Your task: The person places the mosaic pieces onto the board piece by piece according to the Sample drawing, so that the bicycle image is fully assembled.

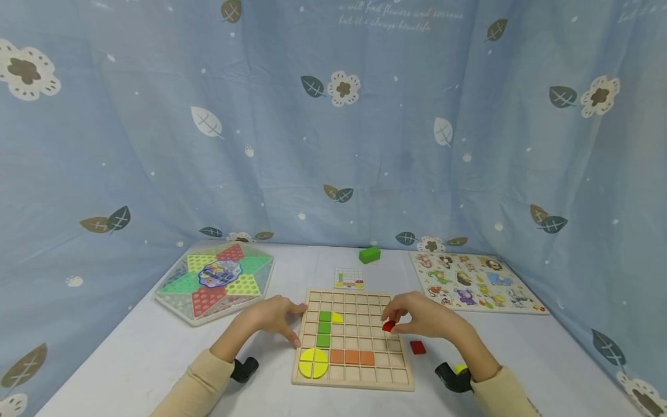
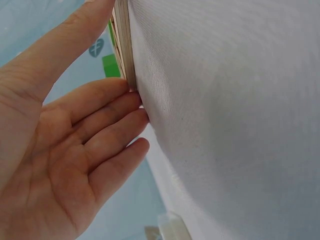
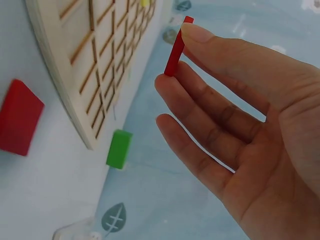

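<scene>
A wooden grid board (image 1: 350, 383) lies flat on the table. It bears several green, orange and yellow tiles (image 1: 352, 357), with four yellow quarter-circles forming a disc at its near left corner. My left hand (image 1: 275, 318) rests against the board's left edge, thumb and fingertips touching the side with the fingers loosely extended. Over the board's right part, my right hand (image 1: 424, 315) pinches a thin red tile (image 3: 178, 47) between thumb and fingers, above the grid. A second red tile (image 1: 417, 347) lies on the table just right of the board.
Behind the board lies a small pattern card (image 1: 348, 278), with a green block (image 1: 369, 255) farther back. A hexagonal game board (image 1: 216, 281) is at the left, an animal picture board (image 1: 476, 282) at the right. A yellow piece (image 1: 460, 368) shows near my right wrist.
</scene>
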The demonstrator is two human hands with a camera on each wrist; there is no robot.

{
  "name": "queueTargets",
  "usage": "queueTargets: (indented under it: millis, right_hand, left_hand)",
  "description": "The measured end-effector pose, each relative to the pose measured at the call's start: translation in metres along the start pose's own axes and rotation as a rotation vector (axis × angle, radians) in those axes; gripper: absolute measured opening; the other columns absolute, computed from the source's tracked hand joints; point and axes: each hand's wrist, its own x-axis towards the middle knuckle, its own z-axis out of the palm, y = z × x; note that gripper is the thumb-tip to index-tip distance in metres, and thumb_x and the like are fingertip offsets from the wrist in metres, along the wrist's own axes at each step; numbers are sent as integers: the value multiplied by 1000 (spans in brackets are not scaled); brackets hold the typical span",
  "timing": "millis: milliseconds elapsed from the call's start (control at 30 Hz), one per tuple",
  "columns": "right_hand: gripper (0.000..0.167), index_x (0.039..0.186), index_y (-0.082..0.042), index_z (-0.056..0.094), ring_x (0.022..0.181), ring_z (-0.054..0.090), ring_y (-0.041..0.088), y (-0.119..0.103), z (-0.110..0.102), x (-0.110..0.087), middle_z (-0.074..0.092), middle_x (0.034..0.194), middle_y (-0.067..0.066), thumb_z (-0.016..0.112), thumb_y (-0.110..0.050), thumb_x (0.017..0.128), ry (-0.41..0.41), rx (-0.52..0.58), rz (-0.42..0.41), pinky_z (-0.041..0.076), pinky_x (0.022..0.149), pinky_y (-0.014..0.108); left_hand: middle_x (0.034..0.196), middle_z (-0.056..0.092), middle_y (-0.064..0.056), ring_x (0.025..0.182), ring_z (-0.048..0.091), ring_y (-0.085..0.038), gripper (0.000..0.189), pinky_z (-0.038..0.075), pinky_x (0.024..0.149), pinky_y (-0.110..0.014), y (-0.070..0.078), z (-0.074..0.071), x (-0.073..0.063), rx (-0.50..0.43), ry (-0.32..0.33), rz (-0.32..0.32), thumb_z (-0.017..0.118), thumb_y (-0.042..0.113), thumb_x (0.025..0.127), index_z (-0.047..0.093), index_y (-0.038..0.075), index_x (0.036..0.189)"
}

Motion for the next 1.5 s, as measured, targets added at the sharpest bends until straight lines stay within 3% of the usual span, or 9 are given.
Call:
queueTargets:
  millis: [200, 333, 567, 800, 1500]
  right_hand:
    - [19, 103, -9, 72, 84, 62, 11, -2, 10, 5, 66, 94, -8, 74, -7, 84, -22, 11, -3, 55, 76, 35]
    - [19, 102, -9, 72, 84, 62, 15, -2, 14, 7, 65, 92, -8, 75, -7, 84, -38, 21, -16, 54, 75, 33]
    - [16, 97, -12, 72, 82, 61, 9, 3, 24, 10, 66, 90, -7, 74, -3, 83, -58, 28, -21, 54, 74, 28]
    - [16, 92, -15, 71, 80, 60, 12, 9, 33, 12, 65, 87, -8, 76, -4, 81, -76, 42, -3, 52, 72, 26]
    - [17, 93, -14, 72, 81, 60, 9, 5, 30, 13, 66, 88, -7, 76, -2, 81, -103, 69, 2, 53, 74, 28]
  left_hand:
    - [138, 53, -14, 129, 46, -33, 84, 40, 102, -49, -1, 0, 0, -3, 0, 0, 88, 40, 65, 56, 11, 137]
    - [138, 53, -14, 130, 45, -33, 84, 40, 102, -49, -1, -1, 1, -5, 6, 11, 88, 39, 65, 56, 10, 137]
    - [139, 52, -15, 130, 45, -34, 84, 40, 102, -50, 1, -2, 1, -3, -5, 10, 87, 40, 65, 55, 10, 137]
    - [139, 52, -14, 130, 45, -33, 84, 40, 102, -49, 1, 0, 1, -2, -6, 12, 88, 39, 64, 56, 10, 137]
    - [140, 51, -14, 131, 44, -32, 85, 41, 102, -48, 0, 0, 1, -5, -4, 2, 88, 41, 65, 55, 12, 138]
